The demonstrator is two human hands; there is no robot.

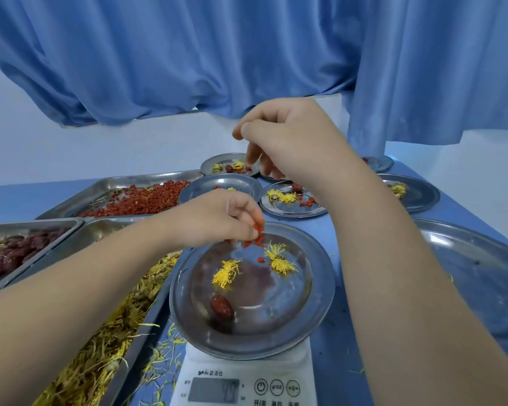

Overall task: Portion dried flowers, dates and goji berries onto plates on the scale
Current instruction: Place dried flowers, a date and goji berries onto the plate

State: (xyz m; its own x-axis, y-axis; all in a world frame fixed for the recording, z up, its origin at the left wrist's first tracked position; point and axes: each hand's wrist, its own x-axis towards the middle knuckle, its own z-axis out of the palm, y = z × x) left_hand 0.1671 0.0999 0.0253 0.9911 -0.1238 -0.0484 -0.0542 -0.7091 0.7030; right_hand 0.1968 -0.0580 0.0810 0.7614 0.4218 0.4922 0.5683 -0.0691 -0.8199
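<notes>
Blue curtains back the blue tabletop point(12, 200). On the scale point(247, 373), a steel plate point(323, 276) carries two dried flowers point(226, 273), one date point(222, 307) and a few goji berries point(261, 259). The left hand point(217, 218) has more berries pinched in its grip over the far rim. The right hand point(288, 136) hovers higher with fingers curled, its contents unclear. Portioned plates point(294, 213) sit beyond, and this one looks nearly done.

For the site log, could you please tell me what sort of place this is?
Probably a small food-portioning workstation: a digital scale carrying a steel plate, bulk goji berries and dried flowers in steel trays, and portioned plates lined up behind.
</notes>
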